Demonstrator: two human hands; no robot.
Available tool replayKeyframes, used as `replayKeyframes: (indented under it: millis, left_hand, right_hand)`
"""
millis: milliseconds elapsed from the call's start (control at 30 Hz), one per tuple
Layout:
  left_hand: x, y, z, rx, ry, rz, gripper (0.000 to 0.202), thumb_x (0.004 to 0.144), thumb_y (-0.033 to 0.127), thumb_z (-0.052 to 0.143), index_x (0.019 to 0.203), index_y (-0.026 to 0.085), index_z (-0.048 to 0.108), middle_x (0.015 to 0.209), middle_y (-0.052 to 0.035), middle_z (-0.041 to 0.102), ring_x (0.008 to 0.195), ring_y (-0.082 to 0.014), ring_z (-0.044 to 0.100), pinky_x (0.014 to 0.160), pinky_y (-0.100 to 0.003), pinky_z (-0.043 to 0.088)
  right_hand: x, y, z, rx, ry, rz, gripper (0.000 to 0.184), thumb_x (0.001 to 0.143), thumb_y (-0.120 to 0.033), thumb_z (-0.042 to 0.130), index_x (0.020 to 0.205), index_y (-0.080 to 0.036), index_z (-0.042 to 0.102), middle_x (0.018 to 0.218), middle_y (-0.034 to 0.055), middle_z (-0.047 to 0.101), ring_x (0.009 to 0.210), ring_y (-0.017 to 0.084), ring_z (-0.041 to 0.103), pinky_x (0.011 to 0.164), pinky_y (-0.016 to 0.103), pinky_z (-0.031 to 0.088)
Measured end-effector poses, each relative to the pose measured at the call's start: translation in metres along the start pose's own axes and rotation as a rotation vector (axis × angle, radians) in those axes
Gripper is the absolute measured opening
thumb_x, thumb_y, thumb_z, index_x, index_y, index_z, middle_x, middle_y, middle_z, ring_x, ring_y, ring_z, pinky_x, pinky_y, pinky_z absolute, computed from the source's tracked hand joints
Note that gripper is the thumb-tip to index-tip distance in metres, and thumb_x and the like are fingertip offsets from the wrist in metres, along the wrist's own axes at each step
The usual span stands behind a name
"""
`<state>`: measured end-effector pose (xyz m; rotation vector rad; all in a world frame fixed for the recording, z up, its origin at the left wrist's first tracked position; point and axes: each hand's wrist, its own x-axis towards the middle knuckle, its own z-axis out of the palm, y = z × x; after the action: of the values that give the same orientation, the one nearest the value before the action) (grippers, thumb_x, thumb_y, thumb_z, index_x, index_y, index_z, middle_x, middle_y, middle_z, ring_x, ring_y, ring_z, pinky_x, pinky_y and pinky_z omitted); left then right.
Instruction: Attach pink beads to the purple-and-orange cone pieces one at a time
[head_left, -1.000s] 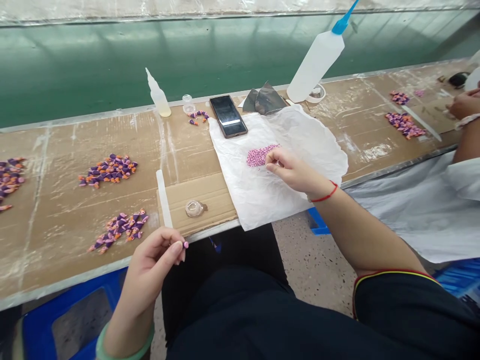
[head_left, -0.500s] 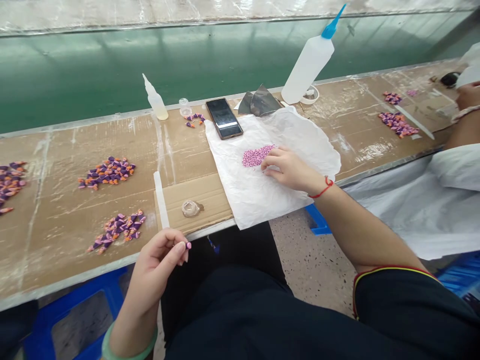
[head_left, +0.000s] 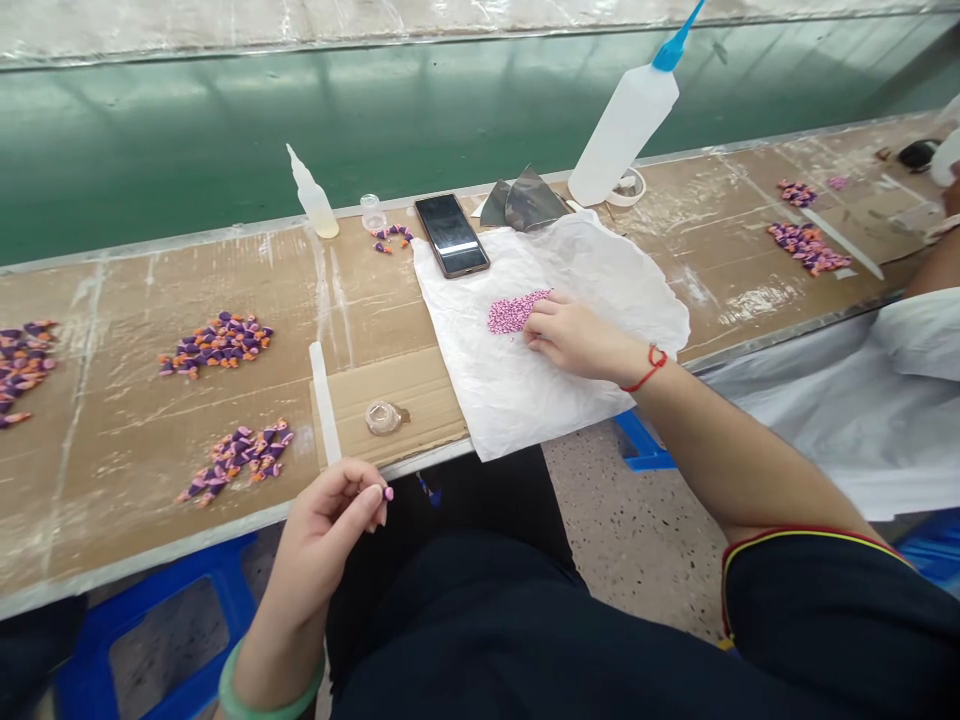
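My left hand (head_left: 330, 530) hangs just below the table's front edge, its fingers pinched on a tiny purple and pink piece (head_left: 388, 493). My right hand (head_left: 574, 335) rests on a crumpled white paper sheet (head_left: 525, 385), fingers curled and pressed together at the right edge of a small heap of pink beads (head_left: 511, 312). What those fingertips hold, if anything, is hidden. A white strip (head_left: 324, 402) and a small clear cap (head_left: 382, 417) lie on the cardboard between my hands.
Heaps of purple and orange pieces (head_left: 217, 343) (head_left: 238, 455) lie left. A phone (head_left: 451, 234), small glue bottle (head_left: 313, 195), clear vial (head_left: 371, 211), large blue-nozzled squeeze bottle (head_left: 626, 120) and grey folded sheets (head_left: 525, 198) sit at the back. Another person's arm (head_left: 937, 260) is far right by more pieces (head_left: 806, 248).
My right hand has lowered onto the paper and drawn slightly towards me beside the beads. My left hand has shifted a little right, still pinching the small piece.
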<state>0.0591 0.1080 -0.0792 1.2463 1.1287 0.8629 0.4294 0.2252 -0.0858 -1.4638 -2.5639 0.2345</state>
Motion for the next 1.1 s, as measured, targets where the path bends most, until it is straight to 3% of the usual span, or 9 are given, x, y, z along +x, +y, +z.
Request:
replayKeyframes:
  millis: [233,467,600,900,1100]
  left_hand:
    - [0.004,0.007,0.012,0.093,-0.008,0.053,0.019,0.092,0.029,0.062,0.077,0.018,0.066,0.061,0.0010,0.060,0.054,-0.0103,0.054,0.053,-0.019,0.045]
    - [0.035,0.037,0.061,0.258,-0.083,0.265,0.014,0.087,0.019,0.058,0.074,0.017,0.062,0.061,0.0013,0.060,0.053,-0.0106,0.053,0.051,-0.022,0.042]
    - [0.043,0.041,0.073,0.294,-0.053,0.373,0.013,0.088,0.017,0.057,0.078,0.017,0.064,0.063,0.0021,0.060,0.053,-0.0095,0.050,0.053,-0.022,0.041]
    - [0.038,0.040,0.073,0.257,-0.070,0.395,0.017,0.090,0.019,0.054,0.077,0.015,0.066,0.060,0.0010,0.059,0.052,-0.0104,0.049,0.051,-0.023,0.040]
    - [0.038,0.038,0.076,0.278,-0.016,0.394,0.016,0.085,0.018,0.055,0.070,0.017,0.062,0.057,0.0018,0.056,0.050,-0.0097,0.045,0.049,-0.023,0.037]
  right_hand:
    - [-0.007,-0.020,0.001,-0.010,0.031,-0.017,0.015,0.091,-0.012,0.045,0.079,-0.020,0.051,0.087,0.0115,0.058,0.086,0.026,0.048,0.084,0.044,0.042]
    - [-0.016,-0.102,-0.022,0.246,0.187,-0.223,0.016,0.094,-0.009,0.048,0.085,-0.022,0.045,0.086,0.0050,0.055,0.083,0.021,0.048,0.079,0.037,0.041]
    - [-0.018,-0.130,-0.033,0.255,0.228,-0.288,0.019,0.092,-0.004,0.048,0.085,-0.022,0.045,0.085,0.0050,0.055,0.083,0.022,0.047,0.077,0.037,0.041]
    - [-0.022,-0.141,-0.033,0.150,0.255,-0.308,0.018,0.092,-0.004,0.045,0.084,-0.020,0.049,0.085,0.0080,0.056,0.080,0.023,0.044,0.072,0.038,0.042]
    - [-0.024,-0.145,-0.035,0.149,0.237,-0.311,0.019,0.092,-0.004,0.043,0.083,-0.021,0.048,0.083,0.0077,0.058,0.079,0.023,0.046,0.071,0.037,0.042]
